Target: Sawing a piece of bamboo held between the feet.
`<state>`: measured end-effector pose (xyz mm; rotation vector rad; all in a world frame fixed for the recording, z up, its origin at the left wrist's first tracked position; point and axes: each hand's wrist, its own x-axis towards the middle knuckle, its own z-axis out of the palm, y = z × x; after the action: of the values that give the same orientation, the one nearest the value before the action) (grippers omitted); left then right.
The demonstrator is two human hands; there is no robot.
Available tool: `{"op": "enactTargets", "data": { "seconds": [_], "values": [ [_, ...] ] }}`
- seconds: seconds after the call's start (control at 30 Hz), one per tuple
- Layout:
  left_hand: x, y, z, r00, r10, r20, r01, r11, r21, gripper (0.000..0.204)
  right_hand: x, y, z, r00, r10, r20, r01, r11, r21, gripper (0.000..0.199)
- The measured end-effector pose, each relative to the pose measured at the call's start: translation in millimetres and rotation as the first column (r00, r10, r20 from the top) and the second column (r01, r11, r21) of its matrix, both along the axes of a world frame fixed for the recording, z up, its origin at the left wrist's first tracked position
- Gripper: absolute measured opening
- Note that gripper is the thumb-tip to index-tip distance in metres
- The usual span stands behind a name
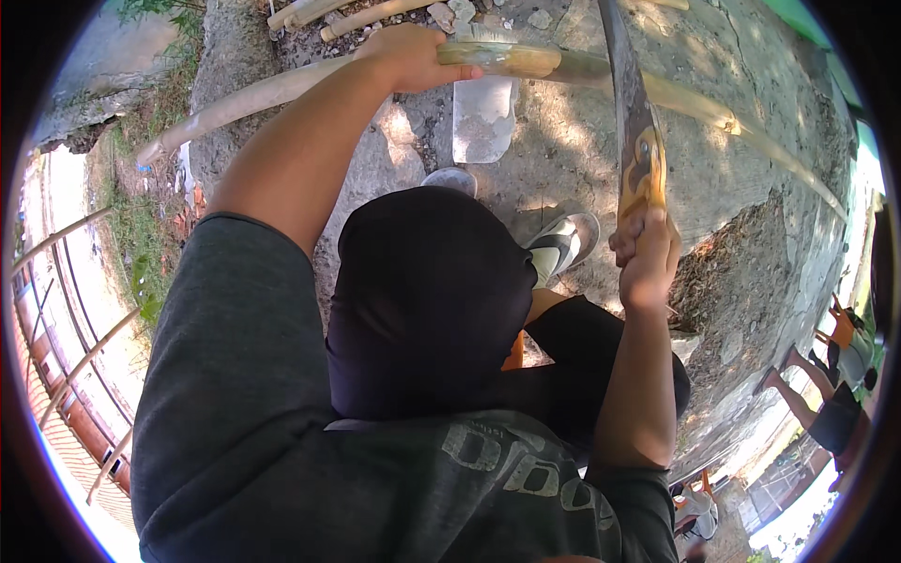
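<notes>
A long pale bamboo pole [676, 97] runs from left to right in front of me, bent by the lens. My left hand [405, 58] is closed around the pole, left of its middle, with the thumb along the near side. My right hand [648, 251] grips the yellow-brown handle of a handsaw [631, 98]. Its dark blade points away from me and crosses the pole to the right of my left hand. Whether the teeth touch the bamboo cannot be made out. Below the pole lies a whitish block [482, 120], close to my left hand.
More cut bamboo lengths [375, 17] lie at the far side among small stones. My sandalled foot [566, 246] rests on the cracked concrete ground [723, 188]. Other people [831, 403] are at the right rim. Grass [141, 225] and upright poles stand at the left.
</notes>
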<state>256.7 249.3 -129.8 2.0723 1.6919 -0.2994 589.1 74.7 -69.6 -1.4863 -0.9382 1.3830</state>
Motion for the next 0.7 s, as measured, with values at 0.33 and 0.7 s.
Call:
{"op": "enactTargets", "data": {
  "seconds": [0.33,0.7],
  "values": [
    [-20,5,-6,0.999,0.008,0.040,-0.008,1.000,-0.016,0.087,7,-66,4,0.992,0.082,0.100,-0.092,0.991,0.101,0.042],
    [-25,14,-10,0.995,0.024,0.100,-0.020,0.999,-0.034,0.086,4,8,3,0.998,0.041,-0.051,-0.041,0.999,0.010,0.042]
  ]
}}
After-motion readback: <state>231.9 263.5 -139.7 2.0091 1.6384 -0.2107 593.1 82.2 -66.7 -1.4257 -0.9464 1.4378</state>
